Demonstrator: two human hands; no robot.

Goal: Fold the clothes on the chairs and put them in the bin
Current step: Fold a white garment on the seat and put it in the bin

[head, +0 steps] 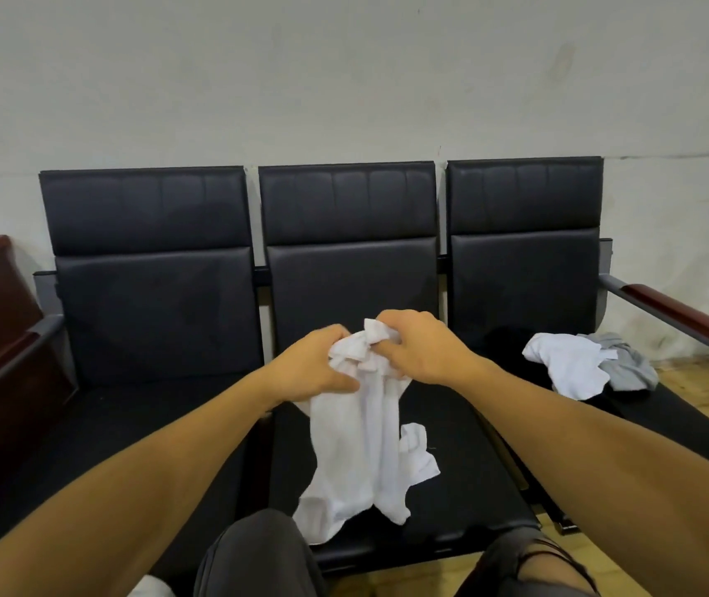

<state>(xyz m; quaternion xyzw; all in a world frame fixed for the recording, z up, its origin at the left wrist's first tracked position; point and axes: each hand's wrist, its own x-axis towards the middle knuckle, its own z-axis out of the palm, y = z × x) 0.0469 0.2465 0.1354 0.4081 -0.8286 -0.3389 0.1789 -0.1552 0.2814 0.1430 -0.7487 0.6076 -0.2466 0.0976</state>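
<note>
Both hands meet above the middle chair (pixel 452 480) of a black three-seat row. The left hand (pixel 316 368) and the right hand (pixel 419 351) each have fingers curled into the bunched top of a white garment (pixel 361 450), which hangs from them, its lower end resting crumpled on the seat toward 6 o'clock. At about 3 o'clock, on the right chair (pixel 525 269), lies a small heap: another white piece (pixel 568 364) overlapping a grey piece (pixel 628 364), with something dark beneath that cannot be made out. The left chair (pixel 154 286) sits at 9 o'clock. No bin is in view.

The cloth looks light, limp and creased, so it should drape and slide rather than hold shape. It likely needs taking at two corners or the shoulder seams and shaking flat; gripping the bunched middle would keep it wadded.
</note>
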